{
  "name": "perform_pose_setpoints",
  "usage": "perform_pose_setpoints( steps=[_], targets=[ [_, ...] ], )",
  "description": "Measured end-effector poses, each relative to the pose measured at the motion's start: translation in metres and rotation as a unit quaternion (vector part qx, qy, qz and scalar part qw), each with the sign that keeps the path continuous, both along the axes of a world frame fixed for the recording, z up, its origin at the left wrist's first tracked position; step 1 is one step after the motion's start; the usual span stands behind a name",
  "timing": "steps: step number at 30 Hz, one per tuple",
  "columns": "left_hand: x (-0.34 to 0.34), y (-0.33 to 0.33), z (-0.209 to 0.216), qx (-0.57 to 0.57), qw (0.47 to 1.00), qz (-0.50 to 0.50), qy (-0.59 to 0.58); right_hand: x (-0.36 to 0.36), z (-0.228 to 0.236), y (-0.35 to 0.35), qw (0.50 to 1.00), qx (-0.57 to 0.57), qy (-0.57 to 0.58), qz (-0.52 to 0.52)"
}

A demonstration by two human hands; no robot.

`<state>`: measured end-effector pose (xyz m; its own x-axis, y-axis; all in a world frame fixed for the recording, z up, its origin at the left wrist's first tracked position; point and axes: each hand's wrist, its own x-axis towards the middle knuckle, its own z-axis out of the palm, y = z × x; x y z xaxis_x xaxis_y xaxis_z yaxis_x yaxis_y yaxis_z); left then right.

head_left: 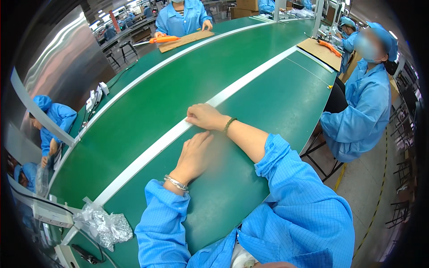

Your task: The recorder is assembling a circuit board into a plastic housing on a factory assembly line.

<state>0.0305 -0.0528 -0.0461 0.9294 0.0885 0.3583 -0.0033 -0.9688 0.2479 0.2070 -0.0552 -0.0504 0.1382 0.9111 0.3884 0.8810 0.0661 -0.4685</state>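
Note:
My left hand (193, 155) lies palm down on the green tabletop (223, 203), fingers stretched toward the white rail. I see nothing in it. Just beyond it, my right hand (208, 117) rests on the white rail (152, 150) with its fingers curled in. Nothing shows between those fingers, though the palm side is hidden. A silver bracelet (176, 183) circles my left wrist, and a green beaded bracelet (229, 124) my right. Both forearms wear rolled-up blue sleeves. The hands are close together but appear apart.
Crumpled clear plastic bags (105, 223) lie at the near left beside a white power strip (52, 215) and cables. Past the rail runs a green conveyor belt (134, 116). Cardboard with an orange tool (330, 46) lies far right. Co-workers sit at right and stand across the belt.

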Motion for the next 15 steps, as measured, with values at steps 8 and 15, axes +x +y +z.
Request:
perform_pose_setpoints(
  steps=[8, 15],
  targets=[
    [-0.0001, 0.0002, -0.0005, 0.002, 1.0, -0.003, -0.003, 0.0003, -0.0014, 0.0003, 1.0, 0.009, -0.003, 0.002],
    [0.0003, 0.001, -0.0014, 0.003, 1.0, -0.001, -0.002, -0.0006, 0.0015, -0.0003, 1.0, -0.001, 0.002, 0.001]
  ],
)
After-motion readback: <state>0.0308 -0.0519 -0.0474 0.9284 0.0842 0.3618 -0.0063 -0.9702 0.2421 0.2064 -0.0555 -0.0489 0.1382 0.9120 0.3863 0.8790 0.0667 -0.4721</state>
